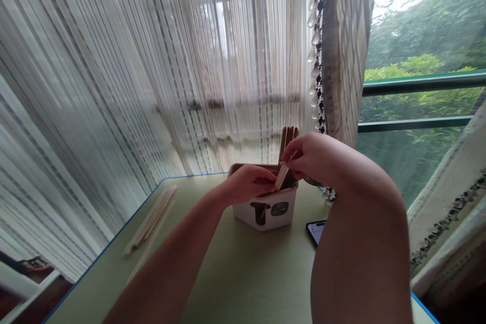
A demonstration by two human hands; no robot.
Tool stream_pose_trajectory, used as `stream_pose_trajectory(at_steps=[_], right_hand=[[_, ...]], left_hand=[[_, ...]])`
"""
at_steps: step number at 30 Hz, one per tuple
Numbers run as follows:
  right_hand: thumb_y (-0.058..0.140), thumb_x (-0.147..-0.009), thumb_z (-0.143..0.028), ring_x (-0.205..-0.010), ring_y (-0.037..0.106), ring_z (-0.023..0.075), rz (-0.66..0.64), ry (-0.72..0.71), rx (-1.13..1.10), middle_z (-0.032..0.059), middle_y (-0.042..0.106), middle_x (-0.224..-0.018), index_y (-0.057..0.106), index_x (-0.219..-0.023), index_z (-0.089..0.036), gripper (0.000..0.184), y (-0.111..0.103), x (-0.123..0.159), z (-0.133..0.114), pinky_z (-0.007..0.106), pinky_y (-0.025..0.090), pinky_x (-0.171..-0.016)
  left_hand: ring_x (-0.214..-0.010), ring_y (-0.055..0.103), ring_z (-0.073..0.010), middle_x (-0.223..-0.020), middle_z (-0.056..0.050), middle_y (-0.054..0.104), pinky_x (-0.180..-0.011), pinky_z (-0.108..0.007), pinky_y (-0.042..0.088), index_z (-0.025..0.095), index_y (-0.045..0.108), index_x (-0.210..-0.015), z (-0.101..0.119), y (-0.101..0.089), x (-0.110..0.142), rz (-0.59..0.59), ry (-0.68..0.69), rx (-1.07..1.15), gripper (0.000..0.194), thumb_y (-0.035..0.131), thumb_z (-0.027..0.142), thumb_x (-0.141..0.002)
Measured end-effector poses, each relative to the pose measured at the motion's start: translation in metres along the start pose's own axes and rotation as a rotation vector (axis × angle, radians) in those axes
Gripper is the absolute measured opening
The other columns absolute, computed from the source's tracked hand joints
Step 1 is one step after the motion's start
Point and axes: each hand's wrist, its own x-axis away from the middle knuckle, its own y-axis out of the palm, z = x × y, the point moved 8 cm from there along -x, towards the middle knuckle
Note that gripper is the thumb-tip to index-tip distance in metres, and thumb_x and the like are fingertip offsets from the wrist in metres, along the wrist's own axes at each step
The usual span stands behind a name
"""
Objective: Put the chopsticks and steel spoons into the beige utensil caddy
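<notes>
A white square holder (270, 208) with a brown rim stands on the pale green table (243, 273). Several dark brown chopsticks (287, 139) stick up from its far side. My left hand (248, 183) is closed over the holder's near rim, fingers curled on its edge. My right hand (309, 154) hovers above the holder and pinches a light-coloured chopstick (281, 176) whose lower end points down into the holder.
A bundle of pale chopsticks (150, 220) lies on the table at the left, near the blue-trimmed edge. A phone (316, 231) lies to the right of the holder. Striped sheer curtains (152, 71) and a beaded tie-back (317, 40) hang behind; a window railing (421, 82) is at right.
</notes>
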Motion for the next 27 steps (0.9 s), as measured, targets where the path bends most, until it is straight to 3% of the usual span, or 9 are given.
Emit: stream_pose_trajectory(at_steps=[6,12,21,27], right_hand=[[0.06,-0.072,-0.009,-0.058,0.064,0.0127,0.072,0.011,-0.039,-0.001,0.069,-0.069,0.068,-0.082,-0.022,0.018,-0.004,-0.005,0.004,0.021,0.049,-0.057],[0.062,-0.072,-0.013,-0.056,0.063,0.0125,0.107,0.005,-0.026,0.0003,0.069,-0.074,0.068,-0.083,-0.022,0.016,-0.006,-0.007,0.005,0.022,0.049,-0.054],[0.058,-0.074,-0.011,-0.058,0.063,0.0145,0.047,-0.002,-0.114,0.0019,0.067,-0.067,0.067,-0.075,-0.022,0.014,0.001,-0.008,0.008,0.024,0.05,-0.054],[0.056,-0.075,-0.01,-0.056,0.063,0.0149,0.016,0.01,-0.138,0.0029,0.067,-0.066,0.067,-0.077,-0.022,0.017,0.003,-0.007,0.007,0.025,0.05,-0.054]], left_hand=[[-0.073,0.06,-0.0128,-0.085,-0.007,0.068,-0.066,-0.022,0.046,0.01,0.069,-0.092,-0.004,0.0,-0.002,0.068,0.017,0.076,0.023,0.064,0.021,-0.073],[-0.071,0.059,-0.0125,-0.082,-0.007,0.068,-0.065,-0.023,0.046,0.01,0.069,-0.091,-0.016,0.001,-0.005,0.057,-0.004,0.119,0.024,0.065,0.026,-0.073],[-0.071,0.06,-0.0116,-0.079,-0.005,0.068,-0.068,-0.022,0.047,0.01,0.07,-0.088,-0.006,-0.011,-0.004,0.118,-0.019,0.01,0.019,0.061,0.02,-0.075],[-0.071,0.061,-0.0114,-0.081,-0.006,0.068,-0.071,-0.024,0.049,0.01,0.07,-0.091,-0.013,-0.013,-0.004,0.114,-0.051,0.098,0.021,0.062,0.019,-0.075]])
